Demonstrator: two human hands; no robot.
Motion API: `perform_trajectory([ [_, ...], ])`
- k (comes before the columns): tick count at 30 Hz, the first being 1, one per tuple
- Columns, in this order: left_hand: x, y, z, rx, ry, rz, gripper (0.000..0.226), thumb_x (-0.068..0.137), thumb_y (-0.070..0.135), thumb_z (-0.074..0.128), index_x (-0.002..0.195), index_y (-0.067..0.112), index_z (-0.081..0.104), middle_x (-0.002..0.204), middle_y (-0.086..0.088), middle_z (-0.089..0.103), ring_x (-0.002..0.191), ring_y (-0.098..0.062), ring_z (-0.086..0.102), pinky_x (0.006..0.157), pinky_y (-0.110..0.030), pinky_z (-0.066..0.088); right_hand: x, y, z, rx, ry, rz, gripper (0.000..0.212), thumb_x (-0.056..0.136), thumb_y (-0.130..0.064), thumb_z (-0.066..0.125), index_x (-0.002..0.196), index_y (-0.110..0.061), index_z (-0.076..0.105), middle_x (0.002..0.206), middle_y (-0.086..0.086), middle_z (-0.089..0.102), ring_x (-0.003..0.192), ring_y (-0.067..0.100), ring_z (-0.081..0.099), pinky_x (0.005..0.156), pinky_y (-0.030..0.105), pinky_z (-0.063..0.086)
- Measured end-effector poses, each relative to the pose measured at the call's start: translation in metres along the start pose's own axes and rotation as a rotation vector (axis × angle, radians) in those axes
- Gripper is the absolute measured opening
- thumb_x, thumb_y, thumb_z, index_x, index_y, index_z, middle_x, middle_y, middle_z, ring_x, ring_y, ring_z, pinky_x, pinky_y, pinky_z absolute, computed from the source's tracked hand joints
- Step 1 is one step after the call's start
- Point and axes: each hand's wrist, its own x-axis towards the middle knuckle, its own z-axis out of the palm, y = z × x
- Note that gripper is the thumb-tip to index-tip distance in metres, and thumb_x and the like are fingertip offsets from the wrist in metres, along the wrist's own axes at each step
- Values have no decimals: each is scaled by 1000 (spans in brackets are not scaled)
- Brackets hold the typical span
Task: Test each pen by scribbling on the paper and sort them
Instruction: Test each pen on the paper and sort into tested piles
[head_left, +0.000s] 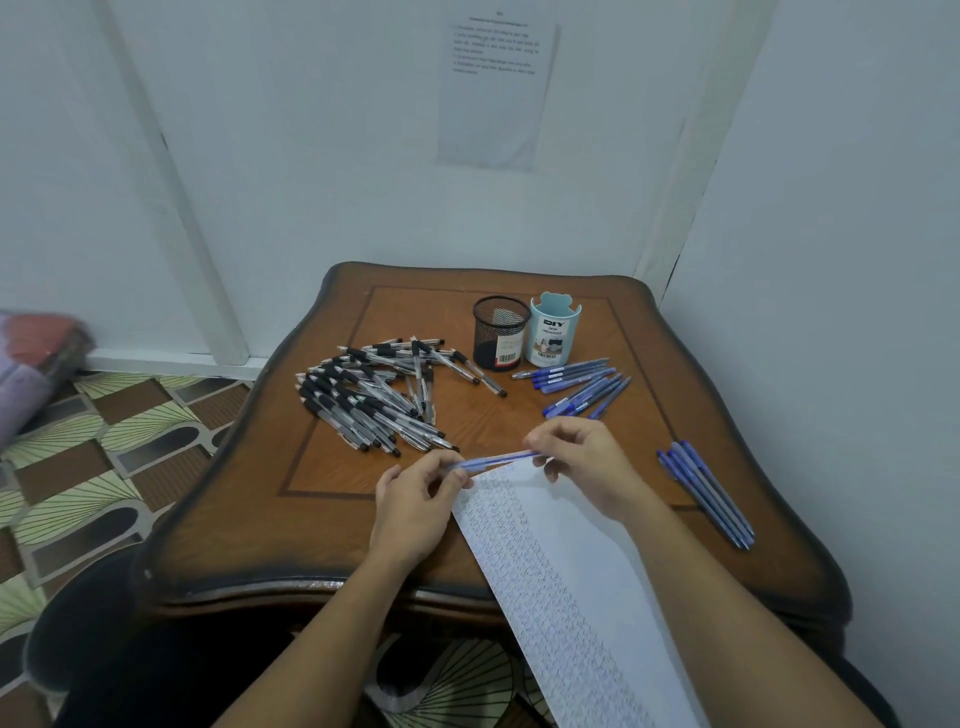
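Left hand and right hand pinch the ends of a blue pen above the scribbled paper mid-tabletop; a mesh cup and blue organizer stand at 12 o'clock, contents unseen.

hands: left + right pinch blue pen | over scribbled paper
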Motion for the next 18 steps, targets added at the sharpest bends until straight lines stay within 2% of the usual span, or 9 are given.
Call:
perform_trajectory([
  [2,0,1,1,38,2,8,10,98,36,52,99,36,62,82,34,67,94,26,45,114,-41,16,2,-4,-5,-410,-93,-42,8,86,-19,76,88,-27,76,89,-12,72,86,8,64,72,27,51],
  [4,0,0,2,57,-6,8,11,99,37,51,101,35,61,82,34,67,95,27,44,113,-36,11,4,-7,-2,-704,-181,-88,16,89,-24,72,102,-32,75,102,-16,72,99,5,62,87,30,50],
  [6,-1,-2,1,66,-24,4,11,99,39,49,101,36,60,83,33,67,95,24,47,112,-33,9,3,-13,6,-1028,-184,-172,21,97,-31,61,115,-34,70,112,-14,69,109,9,53,101,38,36],
  [8,-3,-1,1,90,-44,8,11,99,40,48,98,38,58,83,30,69,92,20,51,110,-31,7,0,-18,9,-1262,-133,-255,25,101,-39,51,118,-35,69,113,-11,63,112,12,44,101,42,23],
  [10,-4,2,1,140,-58,25,10,98,42,49,95,40,58,83,25,69,90,13,54,111,-32,6,-4,-19,8,-1359,-147,-298,30,103,-38,45,119,-30,70,113,-7,57,112,14,43,99,41,23],
  [14,-4,3,2,200,-66,59,8,94,46,55,90,42,60,87,25,67,94,9,54,113,-36,6,-5,-8,-2,-1371,-246,-259,25,105,-23,43,122,-21,61,119,1,55,112,19,48,93,35,34],
  [16,-5,1,2,207,-73,76,4,89,47,61,92,45,59,88,28,67,99,10,53,113,-38,7,-4,-1,-17,-1357,-198,-238,22,105,-21,41,120,-18,57,119,2,52,112,20,47,92,33,34],
  [18,-6,0,1,234,-106,103,17,84,48,67,99,50,58,94,32,65,109,10,48,112,-38,6,-5,2,-41,-1277,-54,-204,21,104,-18,45,117,-10,59,116,7,54,111,24,49,89,33,34],
])
